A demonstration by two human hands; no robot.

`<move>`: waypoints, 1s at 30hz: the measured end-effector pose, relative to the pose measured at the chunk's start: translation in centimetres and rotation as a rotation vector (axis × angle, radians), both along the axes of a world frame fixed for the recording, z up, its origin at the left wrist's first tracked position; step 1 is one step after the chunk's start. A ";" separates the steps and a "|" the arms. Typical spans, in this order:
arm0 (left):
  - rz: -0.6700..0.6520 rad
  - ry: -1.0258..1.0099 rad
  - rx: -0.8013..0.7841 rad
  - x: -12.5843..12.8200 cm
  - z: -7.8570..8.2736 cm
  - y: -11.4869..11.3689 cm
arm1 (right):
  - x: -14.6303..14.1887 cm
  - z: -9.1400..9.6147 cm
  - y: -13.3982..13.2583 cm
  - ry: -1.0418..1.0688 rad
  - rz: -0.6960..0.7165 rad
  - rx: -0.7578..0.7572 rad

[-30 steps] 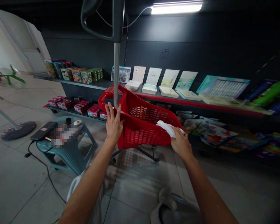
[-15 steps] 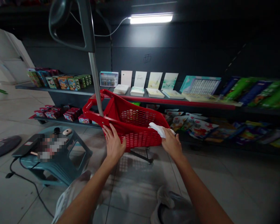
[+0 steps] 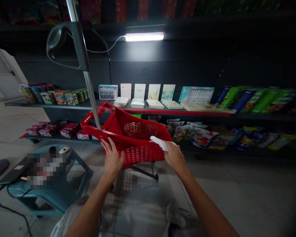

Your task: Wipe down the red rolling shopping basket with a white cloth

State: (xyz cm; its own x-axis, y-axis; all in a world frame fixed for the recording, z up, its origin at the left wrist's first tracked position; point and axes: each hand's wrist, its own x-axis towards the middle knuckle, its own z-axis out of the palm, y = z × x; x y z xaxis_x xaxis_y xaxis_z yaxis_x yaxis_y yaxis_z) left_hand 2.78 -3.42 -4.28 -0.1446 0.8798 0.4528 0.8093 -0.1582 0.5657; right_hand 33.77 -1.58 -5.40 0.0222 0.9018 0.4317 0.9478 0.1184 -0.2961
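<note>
"One red plastic shopping cart with slotted sides (image 3: 135,140) stands in the middle, on a grey tiled floor (image 3: 212,194), just in front of a black shelf unit with a red front edge (image 3: 187,113)."

"How do the person's hands meet it?"

"The bare left hand (image 3: 112,159) lies on the near side below the cart's handle, fingers spread, gripping nothing. The bare right hand (image 3: 174,156) grasps a bunched white cloth (image 3: 159,142) at the upper rim, toward the cart's right end."

"What is around the cart?"

"A slanting silvery metal pole (image 3: 92,98) with a dark grey looped handle (image 3: 81,49) rises at the cart's left end; I cannot tell whether they are joined. Near it, to the left, is a teal plastic stool (image 3: 56,197); part of its top is blurred. Behind, pale upright cards (image 3: 154,92) line the middle shelf beneath a lit white tube lamp (image 3: 144,37)."
</note>
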 end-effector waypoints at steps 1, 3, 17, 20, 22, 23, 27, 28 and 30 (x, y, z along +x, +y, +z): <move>-0.011 -0.011 0.005 -0.1 0.0 0.1 | 0.1 0.1 -0.1 0.002 0.007 -0.001; -0.033 -0.035 0.016 -0.5 -0.1 0.2 | 0.2 0.2 -0.2 0.006 0.012 -0.005; -0.002 -0.237 -0.069 -1.6 -0.4 0.7 | -1.7 1.4 -2.6 -0.044 0.012 -0.064; -0.092 -0.318 -0.238 0.6 -1.1 -0.2 | -2.2 1.5 -3.1 -0.050 0.010 -0.083; -0.117 -0.364 -0.301 1.9 -1.5 -0.3 | -2.4 1.7 -3.3 -0.041 0.026 -0.099; -0.114 -0.389 -0.305 2.4 -1.7 -0.1 | -2.5 1.7 -3.5 -0.035 0.040 -0.106; -0.076 -0.474 -0.250 3.2 -2.3 0.9 | -2.9 2.0 -4.0 -0.032 0.116 -0.130; -0.064 -0.484 -0.241 3.2 -2.4 1.1 | -3.0 2.1 -4.2 -0.036 0.129 -0.133; -0.039 -0.497 -0.226 3.1 -2.6 1.4 | -3.3 2.1 -4.6 -0.039 0.143 -0.136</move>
